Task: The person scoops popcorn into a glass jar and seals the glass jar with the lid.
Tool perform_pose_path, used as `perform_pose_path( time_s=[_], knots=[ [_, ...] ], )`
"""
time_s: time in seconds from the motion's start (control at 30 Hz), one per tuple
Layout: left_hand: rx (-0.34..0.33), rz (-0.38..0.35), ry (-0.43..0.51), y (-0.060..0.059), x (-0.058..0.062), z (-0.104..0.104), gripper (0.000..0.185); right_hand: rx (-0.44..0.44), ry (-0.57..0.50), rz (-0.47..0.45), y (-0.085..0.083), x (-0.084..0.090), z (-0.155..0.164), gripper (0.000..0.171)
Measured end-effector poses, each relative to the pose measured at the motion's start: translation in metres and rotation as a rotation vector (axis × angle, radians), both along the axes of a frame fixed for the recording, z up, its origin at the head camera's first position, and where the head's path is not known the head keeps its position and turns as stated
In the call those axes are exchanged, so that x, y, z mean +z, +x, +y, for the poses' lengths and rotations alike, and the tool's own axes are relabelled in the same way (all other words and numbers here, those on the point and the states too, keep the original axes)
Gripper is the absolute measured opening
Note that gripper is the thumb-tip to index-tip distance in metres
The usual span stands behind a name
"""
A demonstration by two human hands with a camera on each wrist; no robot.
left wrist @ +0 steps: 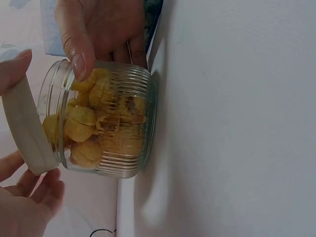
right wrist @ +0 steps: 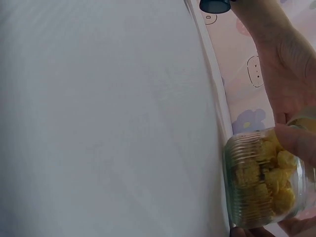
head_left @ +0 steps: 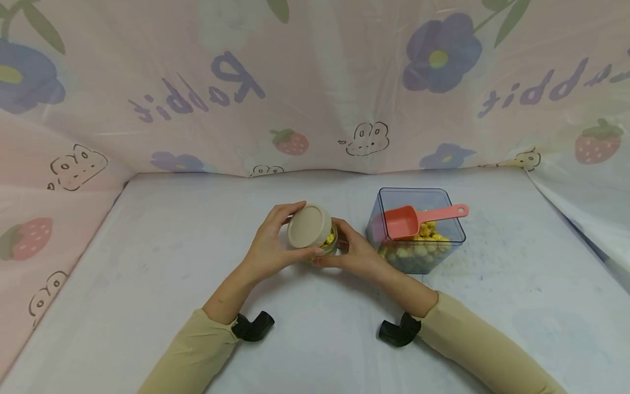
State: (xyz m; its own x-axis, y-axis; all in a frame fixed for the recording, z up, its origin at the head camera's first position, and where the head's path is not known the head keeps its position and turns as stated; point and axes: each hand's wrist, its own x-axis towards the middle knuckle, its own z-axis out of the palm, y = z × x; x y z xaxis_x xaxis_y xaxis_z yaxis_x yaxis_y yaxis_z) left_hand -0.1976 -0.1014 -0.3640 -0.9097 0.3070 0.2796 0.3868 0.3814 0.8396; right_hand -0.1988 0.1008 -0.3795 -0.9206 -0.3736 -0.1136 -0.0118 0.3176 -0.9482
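Note:
A ribbed glass jar (left wrist: 111, 121) filled with yellow popcorn (left wrist: 84, 123) stands on the white table. Over its mouth a cream round lid (head_left: 309, 226) sits tilted, its near side raised in the left wrist view, so popcorn shows beneath the rim. My left hand (head_left: 270, 241) grips the lid by its edge, thumb on one side and fingers on the other. Around the jar's right side my right hand (head_left: 359, 253) curls, with the thumb against the glass near the neck. Part of the jar is hidden by the lid and both hands in the head view.
Right of the jar stands a clear bluish square container (head_left: 418, 262) with popcorn inside. A coral scoop (head_left: 403, 223) lies across its top, the handle reaching over the right rim. Behind the table hangs a printed curtain (head_left: 315, 82). Black pieces (head_left: 253, 326) are attached at both wrists.

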Motion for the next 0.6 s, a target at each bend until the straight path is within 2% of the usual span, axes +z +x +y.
perform_pose_path(
  time_s=[0.2, 0.6],
  knots=[
    [0.004, -0.054, 0.0, 0.0001, 0.001, 0.0009, 0.089, 0.0, -0.007, 0.008, -0.0012, -0.0021, 0.0003, 0.082],
    [0.008, -0.015, -0.034, 0.0001, 0.0011, 0.0019, 0.09, -0.006, -0.015, 0.004, -0.0013, -0.0032, -0.0003, 0.083]
  ],
)
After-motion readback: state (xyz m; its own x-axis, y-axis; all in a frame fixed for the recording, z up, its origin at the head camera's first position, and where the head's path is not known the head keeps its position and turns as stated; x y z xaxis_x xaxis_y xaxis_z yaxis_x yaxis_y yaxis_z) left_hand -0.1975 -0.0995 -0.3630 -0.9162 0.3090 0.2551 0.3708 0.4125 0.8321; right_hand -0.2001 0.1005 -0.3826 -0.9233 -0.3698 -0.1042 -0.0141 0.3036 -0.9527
